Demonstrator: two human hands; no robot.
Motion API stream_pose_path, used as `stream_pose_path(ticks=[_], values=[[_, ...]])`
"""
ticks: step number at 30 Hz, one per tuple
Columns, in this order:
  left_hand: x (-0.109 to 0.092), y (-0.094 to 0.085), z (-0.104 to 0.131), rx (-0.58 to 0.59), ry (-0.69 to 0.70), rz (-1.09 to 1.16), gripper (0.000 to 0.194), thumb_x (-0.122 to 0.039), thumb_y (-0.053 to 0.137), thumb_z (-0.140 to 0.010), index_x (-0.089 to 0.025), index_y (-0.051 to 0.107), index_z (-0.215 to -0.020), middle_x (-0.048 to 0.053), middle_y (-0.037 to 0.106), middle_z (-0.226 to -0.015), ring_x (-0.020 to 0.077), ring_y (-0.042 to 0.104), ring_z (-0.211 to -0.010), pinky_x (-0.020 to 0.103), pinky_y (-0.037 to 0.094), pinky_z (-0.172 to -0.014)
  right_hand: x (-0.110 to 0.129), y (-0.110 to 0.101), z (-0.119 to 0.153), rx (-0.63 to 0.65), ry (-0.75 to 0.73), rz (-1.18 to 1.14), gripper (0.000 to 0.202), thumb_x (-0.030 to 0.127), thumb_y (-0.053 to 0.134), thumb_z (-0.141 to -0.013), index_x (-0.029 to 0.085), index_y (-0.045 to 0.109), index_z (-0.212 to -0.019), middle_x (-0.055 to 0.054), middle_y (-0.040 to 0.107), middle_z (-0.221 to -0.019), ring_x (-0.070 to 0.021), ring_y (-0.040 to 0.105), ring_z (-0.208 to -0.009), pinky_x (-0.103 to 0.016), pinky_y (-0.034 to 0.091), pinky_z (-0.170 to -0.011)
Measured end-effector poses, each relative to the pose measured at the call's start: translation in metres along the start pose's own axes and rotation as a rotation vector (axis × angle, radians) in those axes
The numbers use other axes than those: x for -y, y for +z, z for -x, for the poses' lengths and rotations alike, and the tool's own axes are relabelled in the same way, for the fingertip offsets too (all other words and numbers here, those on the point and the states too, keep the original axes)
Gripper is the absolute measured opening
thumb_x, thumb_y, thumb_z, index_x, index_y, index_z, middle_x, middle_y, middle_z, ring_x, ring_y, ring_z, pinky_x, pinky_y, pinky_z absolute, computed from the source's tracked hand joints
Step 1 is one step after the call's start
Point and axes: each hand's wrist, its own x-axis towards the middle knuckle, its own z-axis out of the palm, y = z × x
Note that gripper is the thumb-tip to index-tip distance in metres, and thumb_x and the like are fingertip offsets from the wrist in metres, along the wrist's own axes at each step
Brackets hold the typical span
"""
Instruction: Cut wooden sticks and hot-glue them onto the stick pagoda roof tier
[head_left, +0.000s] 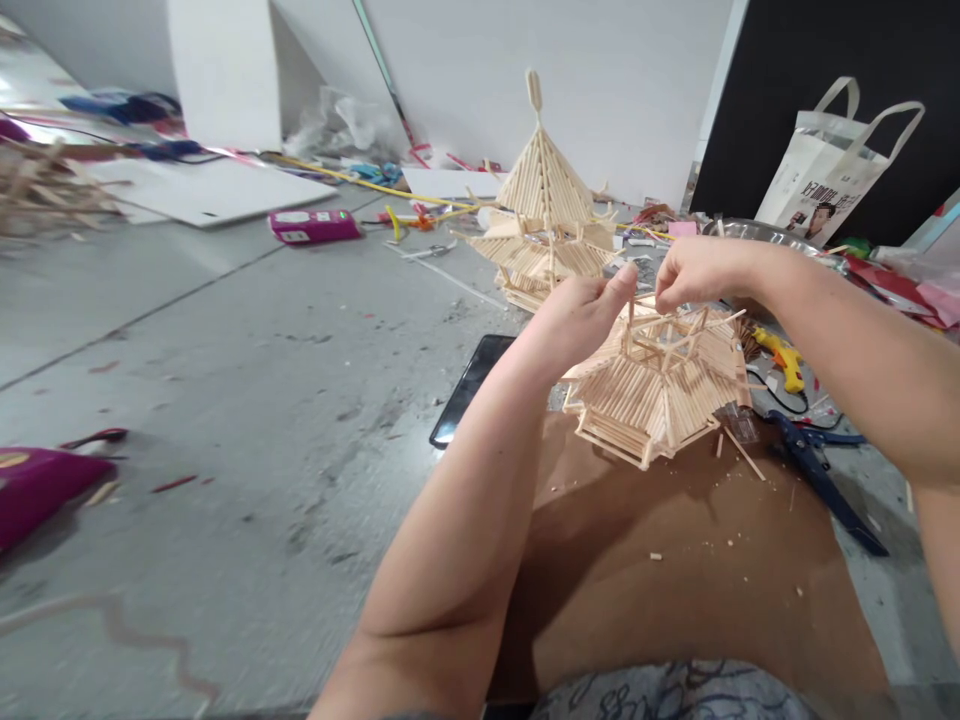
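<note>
A small pagoda tier built of thin wooden sticks [637, 400], with a sloping slatted roof and an open frame on top, rests on a brown board [705, 600]. At its upper left, my left hand [581, 315] is closed, with the thumb up against an upright wooden stick [631, 318] at the top frame. Just above the frame's back side, my right hand [694, 272] is pinched shut; whatever lies between its fingertips is hidden. Behind my hands stands a taller stick pagoda [544, 190] with a pointed roof and a finial.
A black phone [469, 390] lies left of the model. On the right are a yellow glue gun [784, 360] and dark blue cutters [829, 485]. Purple boxes [315, 226], a white bag [821, 180] and loose scraps lie around the grey floor [225, 400].
</note>
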Motion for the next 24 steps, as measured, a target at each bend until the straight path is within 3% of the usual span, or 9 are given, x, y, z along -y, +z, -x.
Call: stream_pose_path(ticks=[6, 14, 19, 24], values=[[0.003, 0.001, -0.001, -0.009, 0.017, 0.017, 0.056, -0.059, 0.034, -0.084, -0.014, 0.066, -0.075, 0.001, 0.057, -0.056, 0.0137, 0.050, -0.056, 0.026, 0.037, -0.055, -0.005, 0.003, 0.002, -0.028, 0.001, -0.035, 0.012, 0.018, 0.067, -0.063, 0.020, 0.065, -0.051, 0.000, 0.057, -0.049, -0.0113, 0.049, -0.047, -0.029, 0.037, -0.045], [0.004, 0.003, -0.002, 0.039, 0.090, -0.038, 0.052, -0.052, 0.030, -0.088, -0.016, 0.066, -0.075, 0.004, 0.064, -0.068, 0.0148, 0.057, -0.065, 0.026, 0.042, -0.062, -0.008, 0.009, 0.006, -0.068, 0.051, -0.133, 0.010, 0.020, 0.067, -0.064, 0.019, 0.065, -0.054, -0.001, 0.059, -0.055, -0.0123, 0.052, -0.054, -0.030, 0.041, -0.053], [-0.002, 0.002, 0.003, 0.100, 0.211, -0.157, 0.040, -0.039, 0.035, -0.089, -0.016, 0.066, -0.095, 0.009, 0.067, -0.090, 0.0177, 0.060, -0.083, 0.031, 0.044, -0.077, -0.005, 0.011, 0.008, -0.077, 0.078, -0.172, 0.015, 0.017, 0.068, -0.063, 0.019, 0.061, -0.050, 0.000, 0.057, -0.053, -0.0117, 0.051, -0.052, -0.030, 0.040, -0.053], [-0.001, 0.003, 0.004, 0.107, 0.220, -0.236, 0.037, -0.034, 0.040, -0.087, -0.017, 0.061, -0.112, 0.012, 0.065, -0.105, 0.0208, 0.060, -0.094, 0.037, 0.044, -0.084, -0.007, 0.013, 0.008, -0.068, 0.074, -0.212, 0.018, 0.015, 0.066, -0.064, 0.019, 0.059, -0.048, 0.001, 0.052, -0.049, -0.0101, 0.045, -0.047, -0.029, 0.036, -0.047]])
